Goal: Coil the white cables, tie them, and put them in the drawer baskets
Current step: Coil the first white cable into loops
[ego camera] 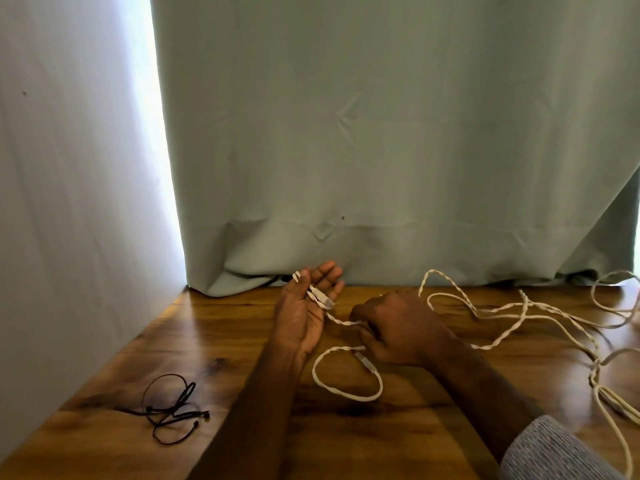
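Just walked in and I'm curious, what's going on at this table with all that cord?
A person at a wooden table is starting to coil a white cable. The left hand, palm up, pins the connector end under its thumb; the right hand grips the cable close by. Most of the cable sprawls loose to the right, uncoiled. Black ties lie untouched at the left. No drawer baskets are in view.

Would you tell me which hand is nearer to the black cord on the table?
Left. The left hand is up and to the right of the black cord, holding a white cable end; the right hand is farther right, gripping that cable.
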